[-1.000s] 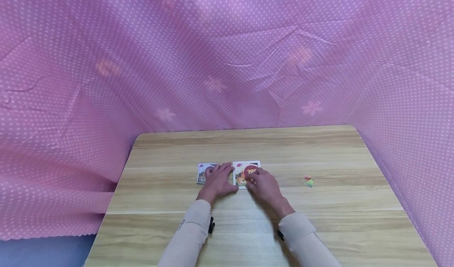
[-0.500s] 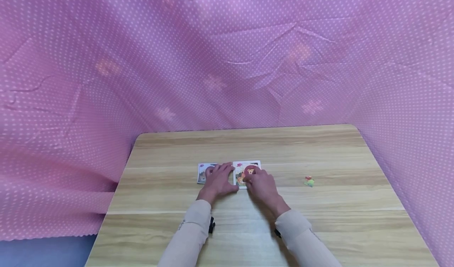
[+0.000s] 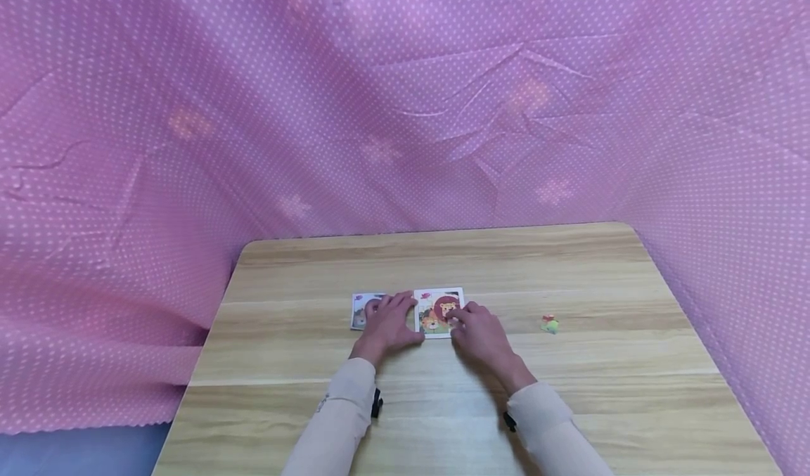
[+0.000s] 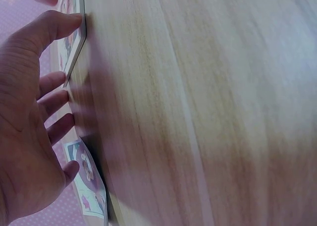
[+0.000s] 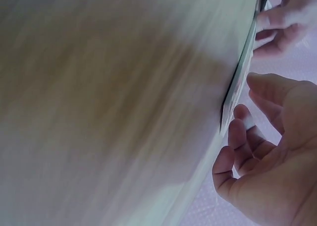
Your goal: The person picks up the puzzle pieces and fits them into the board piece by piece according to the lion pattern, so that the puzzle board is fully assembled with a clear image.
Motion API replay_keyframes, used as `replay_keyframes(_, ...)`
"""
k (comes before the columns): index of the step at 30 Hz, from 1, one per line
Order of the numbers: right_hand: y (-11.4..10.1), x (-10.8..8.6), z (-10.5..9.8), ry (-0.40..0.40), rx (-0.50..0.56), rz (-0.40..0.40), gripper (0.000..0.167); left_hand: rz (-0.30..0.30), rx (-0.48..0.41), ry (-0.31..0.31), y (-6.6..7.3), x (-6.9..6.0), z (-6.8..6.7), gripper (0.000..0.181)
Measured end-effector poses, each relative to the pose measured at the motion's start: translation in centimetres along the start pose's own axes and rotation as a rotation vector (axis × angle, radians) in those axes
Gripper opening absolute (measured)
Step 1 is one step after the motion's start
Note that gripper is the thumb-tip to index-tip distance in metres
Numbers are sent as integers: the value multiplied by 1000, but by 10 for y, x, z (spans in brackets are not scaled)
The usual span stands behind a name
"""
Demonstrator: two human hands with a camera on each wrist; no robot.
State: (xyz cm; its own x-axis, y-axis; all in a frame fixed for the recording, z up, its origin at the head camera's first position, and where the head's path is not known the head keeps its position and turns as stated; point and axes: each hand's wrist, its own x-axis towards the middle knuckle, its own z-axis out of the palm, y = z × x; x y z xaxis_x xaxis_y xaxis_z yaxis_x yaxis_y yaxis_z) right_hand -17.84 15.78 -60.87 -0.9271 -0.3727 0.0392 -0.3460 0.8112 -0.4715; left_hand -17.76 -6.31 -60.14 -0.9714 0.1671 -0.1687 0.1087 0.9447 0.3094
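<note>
A small white-bordered picture puzzle (image 3: 430,319) with cartoon lions lies flat on the table. My left hand (image 3: 387,323) is spread at its left side, the thumb and a fingertip touching that edge in the left wrist view. Over the puzzle's right part is my right hand (image 3: 484,335); its thumb and forefinger are near the lower right, and its other fingers bend loosely in the right wrist view. I see nothing held in it. Partly under my left hand lies a matching picture card (image 4: 90,179), its right part hidden in the head view.
Several small loose puzzle pieces (image 3: 550,324), green and red, lie to the right on the wooden table (image 3: 455,254). A pink dotted cloth (image 3: 405,110) hangs behind the table and along both sides.
My right hand has shifted right and slightly nearer the body, uncovering more of the lion picture. My left hand stays in place at the puzzle's left edge.
</note>
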Motion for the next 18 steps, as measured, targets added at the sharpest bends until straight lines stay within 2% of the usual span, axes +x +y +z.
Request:
replay_keyframes(10,21,-10,-16,28,36,110,30,10,13,-18,-5,5,-4,82)
replay_keyframes(18,45,-19,-28,94,39,183,29,12,19,-30,-8,8,-7,82)
